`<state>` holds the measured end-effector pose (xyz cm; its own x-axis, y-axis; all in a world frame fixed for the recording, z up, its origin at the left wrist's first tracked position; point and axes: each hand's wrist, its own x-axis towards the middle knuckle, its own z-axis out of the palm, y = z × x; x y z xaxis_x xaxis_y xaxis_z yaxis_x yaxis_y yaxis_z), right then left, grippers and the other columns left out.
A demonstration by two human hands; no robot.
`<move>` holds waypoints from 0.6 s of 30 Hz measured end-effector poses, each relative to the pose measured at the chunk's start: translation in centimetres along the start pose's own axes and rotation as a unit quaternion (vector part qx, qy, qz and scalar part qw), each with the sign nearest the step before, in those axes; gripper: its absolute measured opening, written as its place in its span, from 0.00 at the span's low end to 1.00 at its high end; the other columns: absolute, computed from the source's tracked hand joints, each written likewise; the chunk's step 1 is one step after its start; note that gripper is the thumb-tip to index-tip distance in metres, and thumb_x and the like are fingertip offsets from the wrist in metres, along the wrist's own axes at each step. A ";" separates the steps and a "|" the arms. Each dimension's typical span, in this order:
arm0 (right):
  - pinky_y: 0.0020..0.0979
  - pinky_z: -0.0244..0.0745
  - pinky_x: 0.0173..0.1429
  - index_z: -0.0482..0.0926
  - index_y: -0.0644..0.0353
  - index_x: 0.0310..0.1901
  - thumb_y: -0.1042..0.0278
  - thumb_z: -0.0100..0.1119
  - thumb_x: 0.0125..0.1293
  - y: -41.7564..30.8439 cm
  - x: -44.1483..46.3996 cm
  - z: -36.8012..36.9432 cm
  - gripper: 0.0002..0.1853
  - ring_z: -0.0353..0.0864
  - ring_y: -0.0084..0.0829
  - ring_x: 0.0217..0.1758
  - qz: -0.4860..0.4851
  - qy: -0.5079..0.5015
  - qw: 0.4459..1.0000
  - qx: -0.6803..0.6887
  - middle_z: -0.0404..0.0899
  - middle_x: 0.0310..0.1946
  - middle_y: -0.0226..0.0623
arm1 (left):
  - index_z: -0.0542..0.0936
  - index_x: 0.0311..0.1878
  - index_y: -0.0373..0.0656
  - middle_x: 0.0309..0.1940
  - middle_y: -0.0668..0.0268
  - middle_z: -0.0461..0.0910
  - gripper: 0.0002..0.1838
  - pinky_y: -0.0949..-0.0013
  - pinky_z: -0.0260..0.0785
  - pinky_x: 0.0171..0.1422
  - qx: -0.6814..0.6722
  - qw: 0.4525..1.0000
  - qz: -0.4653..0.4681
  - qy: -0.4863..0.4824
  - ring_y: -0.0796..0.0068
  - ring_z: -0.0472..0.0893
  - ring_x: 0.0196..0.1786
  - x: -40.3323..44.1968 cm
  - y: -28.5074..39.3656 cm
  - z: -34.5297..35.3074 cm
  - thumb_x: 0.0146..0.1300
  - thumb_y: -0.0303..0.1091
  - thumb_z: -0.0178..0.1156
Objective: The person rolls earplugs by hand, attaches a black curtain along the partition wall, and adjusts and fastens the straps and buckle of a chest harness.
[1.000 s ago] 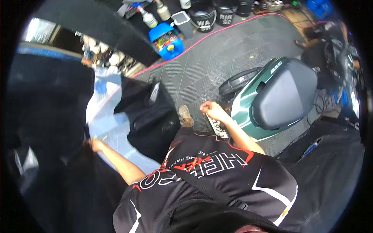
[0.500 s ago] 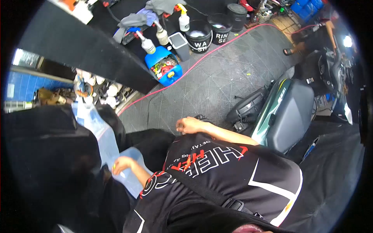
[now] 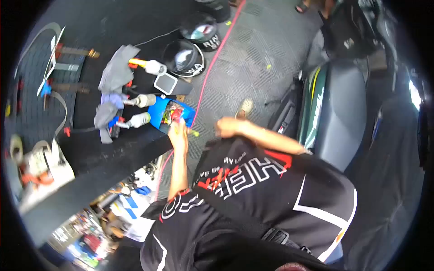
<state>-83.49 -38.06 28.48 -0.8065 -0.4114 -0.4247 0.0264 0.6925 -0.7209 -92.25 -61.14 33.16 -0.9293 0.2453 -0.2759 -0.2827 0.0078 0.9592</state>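
My left hand is stretched out over the near edge of a blue bin that holds mixed scraps. Its fingers are drawn together, and a small yellow-green scrap shows right beside them, seemingly pinched there, though blur hides the contact. In front of my shirt is my right hand, fingers curled and smeared; what they hold, if anything, is hidden. Left of the bin are two spray bottles, lying sideways in this view.
A wash bucket and a rinse bucket stand past the bin. A pink-red hose crosses the tiled floor. To my right is a motorcycle seat. Another person's foot shows at the top.
My view has turned left. My left hand has left the clear bluish sheet and reached forward to the blue bin. My right hand stays curled in front of me.
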 end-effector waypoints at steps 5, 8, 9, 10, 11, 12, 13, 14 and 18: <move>0.38 0.82 0.43 0.80 0.64 0.54 0.47 0.62 0.70 6.9 -3.0 -16.4 0.25 0.85 0.36 0.39 0.065 0.131 0.941 0.306 0.86 0.40 0.43 | 0.71 0.35 0.45 0.48 0.59 0.81 0.10 0.74 0.74 0.44 -0.329 0.932 -0.076 -0.134 0.79 0.76 0.37 17.0 8.3 16.8 0.69 0.22 0.61; 0.25 0.78 0.31 0.80 0.63 0.49 0.52 0.60 0.74 4.5 -3.2 -21.9 0.19 0.78 0.19 0.30 -0.017 0.248 0.793 0.556 0.84 0.34 0.32 | 0.73 0.47 0.42 0.62 0.53 0.76 0.06 0.70 0.78 0.53 -0.283 0.916 -0.094 -0.270 0.69 0.82 0.48 20.6 9.1 23.9 0.71 0.22 0.58; 0.26 0.78 0.30 0.80 0.65 0.46 0.50 0.59 0.74 4.8 -2.7 -23.2 0.20 0.79 0.20 0.29 -0.034 0.304 0.774 0.554 0.83 0.33 0.32 | 0.73 0.53 0.42 0.65 0.53 0.74 0.10 0.69 0.78 0.56 -0.263 0.909 -0.111 -0.305 0.67 0.82 0.50 21.8 9.1 25.8 0.71 0.21 0.56; 0.25 0.76 0.28 0.79 0.63 0.42 0.51 0.57 0.75 5.2 -2.1 -24.8 0.19 0.77 0.20 0.25 -0.005 0.369 0.774 0.515 0.81 0.29 0.30 | 0.66 0.66 0.43 0.68 0.52 0.70 0.21 0.65 0.78 0.61 -0.216 0.925 -0.128 -0.284 0.64 0.81 0.53 22.7 9.8 28.1 0.72 0.21 0.53; 0.25 0.76 0.28 0.79 0.63 0.42 0.51 0.57 0.75 6.9 -0.3 -27.1 0.19 0.77 0.20 0.25 0.006 0.350 0.784 0.513 0.81 0.29 0.30 | 0.58 0.76 0.45 0.72 0.49 0.66 0.30 0.59 0.74 0.67 -0.224 0.922 -0.139 -0.285 0.59 0.79 0.59 25.1 9.5 29.1 0.72 0.22 0.51; 0.25 0.76 0.28 0.80 0.62 0.42 0.52 0.55 0.76 7.9 -0.1 -28.4 0.18 0.77 0.19 0.24 0.039 0.363 0.777 0.512 0.81 0.28 0.30 | 0.55 0.77 0.46 0.73 0.48 0.64 0.33 0.57 0.70 0.71 -0.223 0.913 -0.142 -0.309 0.55 0.77 0.63 26.6 9.8 30.4 0.71 0.22 0.50; 0.24 0.75 0.27 0.80 0.61 0.41 0.52 0.54 0.77 9.0 0.2 -29.9 0.18 0.76 0.19 0.24 0.074 0.375 0.772 0.508 0.81 0.28 0.29 | 0.53 0.79 0.46 0.74 0.47 0.62 0.35 0.54 0.67 0.74 -0.227 0.904 -0.145 -0.332 0.52 0.74 0.68 28.4 10.0 31.8 0.70 0.23 0.49; 0.31 0.76 0.29 0.79 0.62 0.40 0.52 0.49 0.79 10.2 1.3 -30.9 0.20 0.79 0.23 0.24 0.097 0.389 0.781 0.479 0.81 0.26 0.33 | 0.53 0.79 0.46 0.74 0.47 0.62 0.35 0.54 0.67 0.74 -0.234 0.899 -0.146 -0.341 0.52 0.74 0.68 30.5 10.1 32.7 0.70 0.23 0.49; 0.43 0.76 0.35 0.78 0.65 0.40 0.54 0.48 0.79 13.1 4.5 -39.2 0.20 0.84 0.40 0.27 0.150 0.407 0.845 0.313 0.81 0.23 0.44 | 0.54 0.79 0.40 0.77 0.48 0.57 0.38 0.52 0.51 0.82 -0.229 0.865 -0.098 -0.435 0.49 0.59 0.79 38.9 10.8 35.6 0.64 0.26 0.50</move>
<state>-109.97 -7.60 38.56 -0.8401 0.4479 -0.3061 0.4040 0.1399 -0.9040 -123.05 -17.02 34.98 -0.3790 0.9211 -0.0892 -0.6647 -0.2039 0.7188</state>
